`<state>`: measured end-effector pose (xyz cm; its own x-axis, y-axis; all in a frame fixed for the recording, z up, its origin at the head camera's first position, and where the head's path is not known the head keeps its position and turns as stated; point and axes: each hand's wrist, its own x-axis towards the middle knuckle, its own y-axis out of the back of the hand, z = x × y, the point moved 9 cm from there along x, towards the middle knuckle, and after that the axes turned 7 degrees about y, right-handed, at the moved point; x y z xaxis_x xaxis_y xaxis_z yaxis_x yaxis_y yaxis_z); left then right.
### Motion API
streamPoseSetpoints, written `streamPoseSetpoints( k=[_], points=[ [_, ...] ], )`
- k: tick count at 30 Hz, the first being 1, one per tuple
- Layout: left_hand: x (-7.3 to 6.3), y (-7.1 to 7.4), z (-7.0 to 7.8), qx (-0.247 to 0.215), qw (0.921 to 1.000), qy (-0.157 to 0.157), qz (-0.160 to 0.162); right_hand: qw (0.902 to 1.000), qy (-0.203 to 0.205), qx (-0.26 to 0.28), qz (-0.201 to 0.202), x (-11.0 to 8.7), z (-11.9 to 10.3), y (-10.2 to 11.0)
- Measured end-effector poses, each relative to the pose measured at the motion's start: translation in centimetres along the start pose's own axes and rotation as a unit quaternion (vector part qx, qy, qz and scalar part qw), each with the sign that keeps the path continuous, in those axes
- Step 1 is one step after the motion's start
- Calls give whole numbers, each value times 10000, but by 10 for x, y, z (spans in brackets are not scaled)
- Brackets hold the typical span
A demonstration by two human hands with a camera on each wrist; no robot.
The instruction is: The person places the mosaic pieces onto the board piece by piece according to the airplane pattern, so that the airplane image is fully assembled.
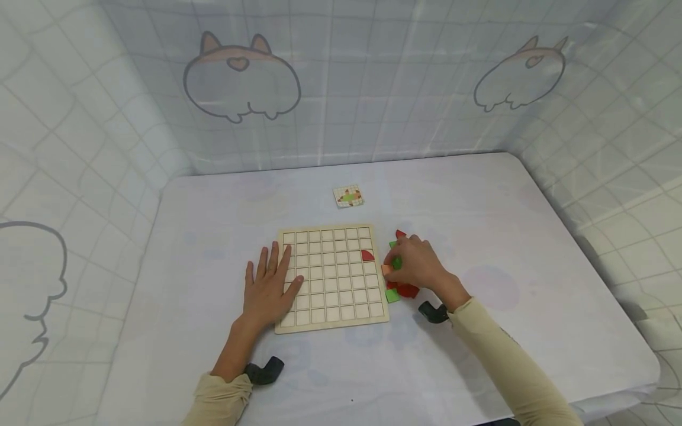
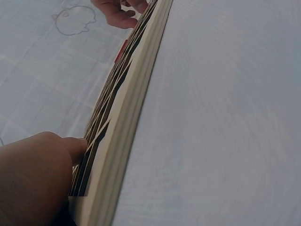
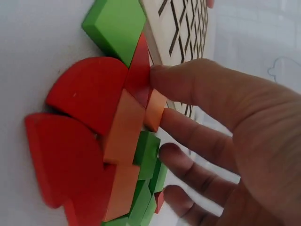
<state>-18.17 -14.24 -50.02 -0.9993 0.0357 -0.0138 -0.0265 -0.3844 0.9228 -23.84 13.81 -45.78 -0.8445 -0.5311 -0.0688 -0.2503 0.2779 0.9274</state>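
Note:
My left hand (image 1: pixel 268 294) lies with spread fingers across the left edge of a wooden grid board (image 1: pixel 331 325), thumb over its cells. One red quarter-round block (image 1: pixel 367 255) sits in a cell near the board's right side. To the right of the board, my right hand (image 1: pixel 418 262) reaches into a pile of coloured blocks. Its thumb and index finger pinch a small orange block (image 3: pixel 155 110). Close around it in the right wrist view are a red triangular block (image 3: pixel 138 70), a larger orange block (image 3: pixel 124 127), a red rounded block (image 3: pixel 91 89) and a green block (image 3: pixel 117 28).
A small picture card (image 1: pixel 348 196) with a coloured pattern on a grid lies beyond the board. More red, orange and green blocks, several of them, make up the pile. Black curved pieces (image 1: pixel 264 371) sit at both wrists. A white cloth covers the table (image 1: pixel 224 207).

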Motion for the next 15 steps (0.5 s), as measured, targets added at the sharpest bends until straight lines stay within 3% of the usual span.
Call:
streamPoseSetpoints(
  k=[4, 8, 11, 15],
  points=[
    [0, 0, 0, -33, 10000, 2, 22, 9954, 731, -611, 31, 2, -11, 0],
    [0, 1, 1, -18, 10000, 2, 62, 9805, 1491, -1247, 300, 1, -18, -1],
    [0, 1, 1, 19, 10000, -1, 85, 9709, 1764, -1521, 555, -1, -20, 0],
    [0, 1, 1, 16, 10000, 9, 87, 9655, 1896, -1638, 712, -2, -22, 1]
  ],
)
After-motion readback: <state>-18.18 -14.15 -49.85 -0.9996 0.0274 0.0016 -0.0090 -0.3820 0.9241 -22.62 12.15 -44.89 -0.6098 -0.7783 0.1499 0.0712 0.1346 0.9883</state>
